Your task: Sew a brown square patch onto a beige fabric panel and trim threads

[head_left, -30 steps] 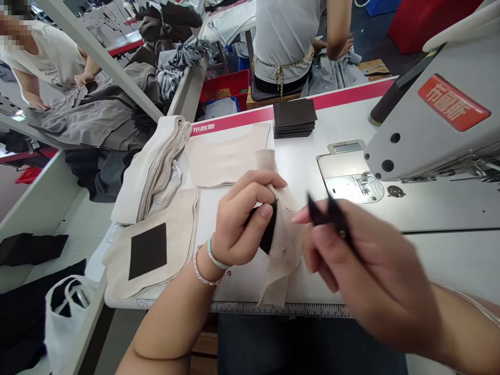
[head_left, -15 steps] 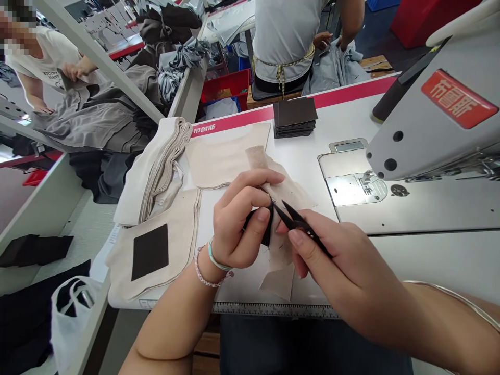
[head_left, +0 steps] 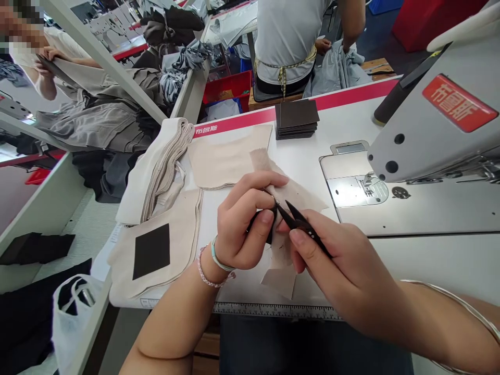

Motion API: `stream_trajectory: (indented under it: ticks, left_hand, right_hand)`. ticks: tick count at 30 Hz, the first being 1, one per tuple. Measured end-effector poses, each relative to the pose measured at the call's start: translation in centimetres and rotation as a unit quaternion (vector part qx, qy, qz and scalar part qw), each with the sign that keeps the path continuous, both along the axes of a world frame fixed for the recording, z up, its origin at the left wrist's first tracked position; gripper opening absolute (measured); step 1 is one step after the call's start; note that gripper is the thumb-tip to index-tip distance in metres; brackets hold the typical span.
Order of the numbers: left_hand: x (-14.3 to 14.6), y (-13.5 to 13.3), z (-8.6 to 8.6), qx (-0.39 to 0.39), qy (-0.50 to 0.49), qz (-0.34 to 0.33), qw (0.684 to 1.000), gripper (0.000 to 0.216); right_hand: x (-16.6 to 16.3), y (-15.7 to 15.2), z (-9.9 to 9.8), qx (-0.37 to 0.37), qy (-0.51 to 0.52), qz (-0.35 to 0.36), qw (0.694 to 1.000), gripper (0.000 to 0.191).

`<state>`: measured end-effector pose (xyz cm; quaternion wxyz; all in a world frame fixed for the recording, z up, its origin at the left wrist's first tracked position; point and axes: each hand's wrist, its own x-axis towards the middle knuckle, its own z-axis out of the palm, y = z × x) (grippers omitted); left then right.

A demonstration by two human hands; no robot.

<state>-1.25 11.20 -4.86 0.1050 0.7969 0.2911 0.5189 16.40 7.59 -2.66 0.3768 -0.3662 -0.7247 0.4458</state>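
Note:
My left hand [head_left: 250, 224] pinches a beige cloth piece [head_left: 299, 194] together with a black patch [head_left: 270, 237], whose greater part my fingers hide. In my right hand [head_left: 332, 255] is a pair of black thread snips [head_left: 307, 229], blades apart, their tips close to the patch's edge by my left fingertips. Whether a thread lies between the blades I cannot tell. Left of my hands, a black square [head_left: 152, 251] lies on a beige cloth stack [head_left: 183, 219]. Behind them rests another beige cloth panel [head_left: 230, 151].
A sewing machine [head_left: 437, 114] stands at the right, its metal needle plate [head_left: 355, 190] set in the white table. Dark squares [head_left: 297, 119] are stacked at the back. A folded cream cloth pile [head_left: 152, 172] lies left. Beyond sit co-workers [head_left: 287, 47] with grey garments [head_left: 113, 114].
My hands hold nearly the same pose, the left a touch further right in view. At the far left, a co-worker has raised a piece of grey cloth.

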Motion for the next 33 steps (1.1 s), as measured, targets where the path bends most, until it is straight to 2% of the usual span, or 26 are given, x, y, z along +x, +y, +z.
stream_trajectory:
  ticks: [6,9,13,20,29,33]
  left_hand:
    - [0.17,-0.07,0.00,0.012,-0.005,0.005,1.000,0.009]
    - [0.17,-0.10,-0.01,0.018,-0.001,0.013,1.000,0.009]
    - [0.14,-0.11,-0.07,0.024,0.001,0.027,0.999,0.009]
    - [0.17,-0.14,-0.16,0.026,0.002,0.026,0.999,0.008]
    - [0.20,-0.14,0.01,0.026,0.005,0.020,0.999,0.008]
    - [0.19,-0.10,0.02,0.030,0.005,0.027,0.999,0.007]
  right_hand:
    - [0.01,0.13,-0.15,0.005,0.045,0.013,0.999,0.024]
    - [0.03,0.23,-0.14,-0.022,0.066,0.021,0.997,0.030]
    - [0.22,0.29,-0.31,-0.078,0.077,0.024,0.994,0.028]
    - [0.26,0.35,-0.63,-0.133,0.087,-0.014,0.987,0.025]
    - [0.05,0.55,-0.81,-0.124,0.086,-0.030,0.988,0.022]
    - [0.21,0.74,-0.77,-0.104,0.126,-0.050,0.985,0.020]
